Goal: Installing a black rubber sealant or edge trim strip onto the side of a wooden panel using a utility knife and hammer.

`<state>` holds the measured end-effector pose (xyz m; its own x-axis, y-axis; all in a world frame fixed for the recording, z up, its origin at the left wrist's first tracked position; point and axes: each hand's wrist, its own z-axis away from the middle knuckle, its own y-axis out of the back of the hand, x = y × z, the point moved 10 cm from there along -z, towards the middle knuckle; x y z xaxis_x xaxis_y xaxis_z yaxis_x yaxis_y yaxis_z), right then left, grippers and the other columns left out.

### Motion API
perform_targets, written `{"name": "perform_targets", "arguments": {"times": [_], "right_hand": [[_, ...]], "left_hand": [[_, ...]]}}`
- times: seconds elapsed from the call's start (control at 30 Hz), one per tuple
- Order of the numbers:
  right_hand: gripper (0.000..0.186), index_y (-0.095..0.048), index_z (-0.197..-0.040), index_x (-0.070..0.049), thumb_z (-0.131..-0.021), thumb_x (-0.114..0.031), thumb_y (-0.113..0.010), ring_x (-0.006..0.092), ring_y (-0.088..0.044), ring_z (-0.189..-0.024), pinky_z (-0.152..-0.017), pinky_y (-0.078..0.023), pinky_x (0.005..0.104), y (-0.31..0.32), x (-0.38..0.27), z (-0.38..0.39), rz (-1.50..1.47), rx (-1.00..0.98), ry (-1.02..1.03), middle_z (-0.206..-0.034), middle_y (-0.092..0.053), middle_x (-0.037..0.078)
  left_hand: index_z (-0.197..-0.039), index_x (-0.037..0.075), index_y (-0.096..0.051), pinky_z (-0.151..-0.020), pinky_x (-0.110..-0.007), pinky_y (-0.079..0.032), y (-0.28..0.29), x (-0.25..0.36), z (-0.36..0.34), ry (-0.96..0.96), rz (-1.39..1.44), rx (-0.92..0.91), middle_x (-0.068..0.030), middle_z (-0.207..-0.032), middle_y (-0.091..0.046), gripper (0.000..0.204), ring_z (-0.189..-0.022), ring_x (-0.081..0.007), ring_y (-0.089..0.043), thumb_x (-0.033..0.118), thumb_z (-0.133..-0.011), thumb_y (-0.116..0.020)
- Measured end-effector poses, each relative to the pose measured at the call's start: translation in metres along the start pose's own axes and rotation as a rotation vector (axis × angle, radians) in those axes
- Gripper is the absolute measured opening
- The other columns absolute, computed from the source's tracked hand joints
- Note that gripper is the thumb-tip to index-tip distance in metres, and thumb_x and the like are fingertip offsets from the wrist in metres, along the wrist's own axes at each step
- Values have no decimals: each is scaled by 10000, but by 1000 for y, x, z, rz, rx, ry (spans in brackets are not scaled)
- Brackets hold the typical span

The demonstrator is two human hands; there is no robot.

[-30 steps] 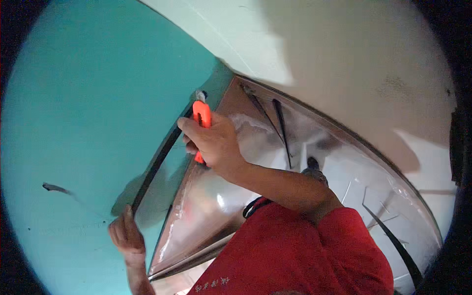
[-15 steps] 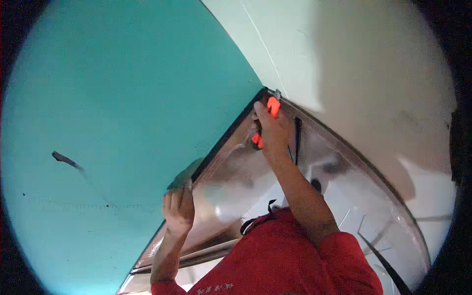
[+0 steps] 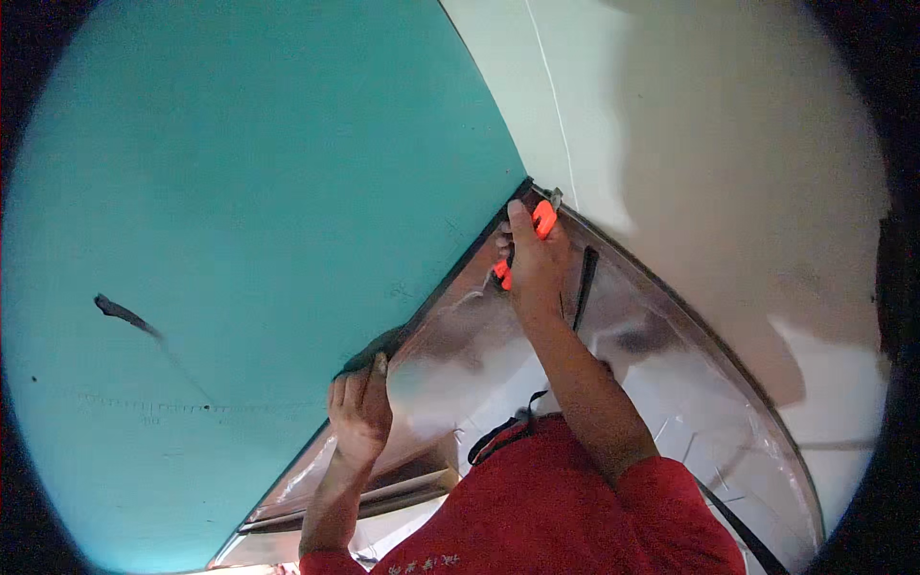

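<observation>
My right hand [image 3: 537,264] is closed around an orange-and-black utility knife [image 3: 544,219] near the corner where the teal surface [image 3: 240,211] meets the pale surface [image 3: 728,211]. A grey tip sticks out of the knife's upper end, close to that corner. Lower left along the same dark border, my left hand [image 3: 359,417] rests with its fingers curled at the teal surface's edge. Its fingertips are partly hidden, so whether something thin is pinched in them does not show. The hand casts a shadow on the teal.
A shiny brownish surface [image 3: 460,350] lies below the dark border, between my arms. On the teal at far left is a dark elongated object [image 3: 125,314]. A black strap [image 3: 506,436] hangs by my red shirt, and a dark strip [image 3: 586,278] stands right of my right hand.
The view has shifted slightly, so the corner and both hands appear a little further right and lower. Relative to the border, the hands have barely moved, and the right one keeps the knife.
</observation>
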<state>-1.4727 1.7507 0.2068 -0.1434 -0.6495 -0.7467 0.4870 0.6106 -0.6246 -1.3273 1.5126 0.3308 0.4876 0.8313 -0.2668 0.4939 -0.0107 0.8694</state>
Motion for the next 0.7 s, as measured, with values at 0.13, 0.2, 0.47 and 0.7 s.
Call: {"name": "perform_targets", "arguments": {"times": [0.13,0.2,0.47,0.7], "right_hand": [[165,-608,-922,-75,-929,-230,-664,92,-556,-599,-532,-442,237,1,0,1,26,61,-3,-741,-593,-5],[160,-612,-921,-75,-930,-227,-661,89,-553,-597,-529,-440,236,0,-1,4,32,70,-16,-743,-593,-8],[250,-634,-856,-70,-892,-308,-701,72,-529,-615,-548,-438,240,5,-8,-9,263,103,170,-746,-590,-34],[491,-514,-1135,-14,-805,-273,-769,213,-542,-930,-892,-451,358,-3,-27,10,257,63,363,-1045,-569,106]], "left_hand": [[-1142,-7,-663,-665,-393,-474,-2,-2,0,10,42,-24,-112,-872,-584,345,-744,-271,-556,-29,-809,-579],[-1145,-8,-664,-667,-389,-477,-5,-3,2,19,35,-60,-113,-867,-583,350,-745,-273,-555,-36,-807,-580],[-1114,15,-688,-698,-393,-498,6,-4,-14,19,-60,-26,-117,-896,-595,313,-790,-285,-579,-2,-807,-631],[-1081,30,-709,-722,-377,-493,9,3,-13,-44,-111,89,-92,-985,-613,258,-840,-263,-579,8,-827,-668]]}}
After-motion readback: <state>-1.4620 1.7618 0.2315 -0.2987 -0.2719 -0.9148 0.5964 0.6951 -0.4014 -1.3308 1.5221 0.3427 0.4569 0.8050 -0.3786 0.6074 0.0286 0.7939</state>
